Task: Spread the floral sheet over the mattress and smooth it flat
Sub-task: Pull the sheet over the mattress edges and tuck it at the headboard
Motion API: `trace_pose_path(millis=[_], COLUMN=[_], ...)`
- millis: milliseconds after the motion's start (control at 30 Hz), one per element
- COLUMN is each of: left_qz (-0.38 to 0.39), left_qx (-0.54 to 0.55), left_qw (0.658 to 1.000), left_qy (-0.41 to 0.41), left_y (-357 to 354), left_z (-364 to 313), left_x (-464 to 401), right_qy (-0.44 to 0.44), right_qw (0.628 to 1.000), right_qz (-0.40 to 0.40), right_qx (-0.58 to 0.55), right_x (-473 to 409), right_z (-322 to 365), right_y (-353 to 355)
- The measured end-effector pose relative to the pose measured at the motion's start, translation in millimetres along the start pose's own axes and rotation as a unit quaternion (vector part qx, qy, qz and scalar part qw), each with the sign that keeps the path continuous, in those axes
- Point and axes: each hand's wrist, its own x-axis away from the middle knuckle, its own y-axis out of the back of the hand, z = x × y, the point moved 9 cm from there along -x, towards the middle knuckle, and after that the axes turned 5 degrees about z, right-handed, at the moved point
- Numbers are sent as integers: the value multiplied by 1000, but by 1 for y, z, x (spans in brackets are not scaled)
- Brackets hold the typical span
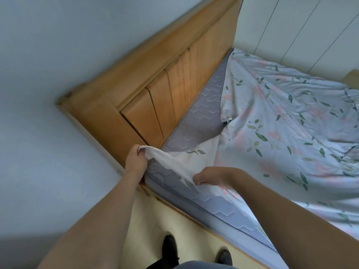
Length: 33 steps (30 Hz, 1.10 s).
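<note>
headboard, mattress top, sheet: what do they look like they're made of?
Headboard: looks like wood with a smooth honey-coloured varnish; raised panels, faint grain and a slight sheen.
Mattress: grey quilted fabric, matte; a stitched hexagon pattern and a piped edge seam.
Sheet: thin woven cloth, probably cotton or a blend; it creases and bunches softly where the left hand and right hand grip it.

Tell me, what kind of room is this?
Most likely a bedroom. There is a wooden headboard against the wall, a grey quilted mattress beside it, and a floral sheet being pulled over the mattress.
</note>
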Motion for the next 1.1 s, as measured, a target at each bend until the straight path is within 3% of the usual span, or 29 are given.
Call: trace_pose_path(millis=[100,167,200,267,333,400,467,533,600,633,667,733,767,833,900,967,1100], left_qz=[-19,7,45,146,226,245,190,75,13,16,57,180,247,307,287,221,81], left_qx=[120,115,70,-136,-393,-545,-589,-569,-510,-506,-523,-596,-625,-656,-671,-663,-643], left_qw=[993,992,993,968,871,775,740,692,645,644,665,707,703,675,665,683,655], left_qy=[-13,-57,-90,-149,-189,-205,-263,-437,-569,-573,-530,-336,-233,-142,-155,-211,-387], left_y=[3,3,-1,-10,-11,8,36,52,54,50,43,29,24,18,18,27,48], left_z=[-23,-45,-57,-73,-78,-86,-117,-162,-180,-171,-147,-69,-24,25,14,-31,-123], left_x=[2,2,1,4,7,7,6,31,69,79,81,73,76,90,86,67,66], right_qy=[8,35,48,62,63,63,63,52,32,14,-7,-36,-48,-62,-76,-74,-50], right_qw=[999,997,996,993,990,986,985,987,985,981,973,956,952,949,949,958,976], right_qz=[-33,-62,-66,-67,-86,-93,-69,-20,21,39,59,91,104,120,112,84,18], right_qx=[1,31,42,67,96,127,143,150,170,191,222,278,284,287,286,265,213], right_x=[-4,-7,-9,-13,-14,-12,-10,-11,-16,-19,-21,-23,-23,-24,-26,-26,-20], right_z=[11,24,31,42,54,66,80,92,95,91,84,66,56,45,47,58,77], right_y=[7,13,14,13,15,14,9,-3,-15,-24,-37,-66,-81,-101,-98,-76,-31])
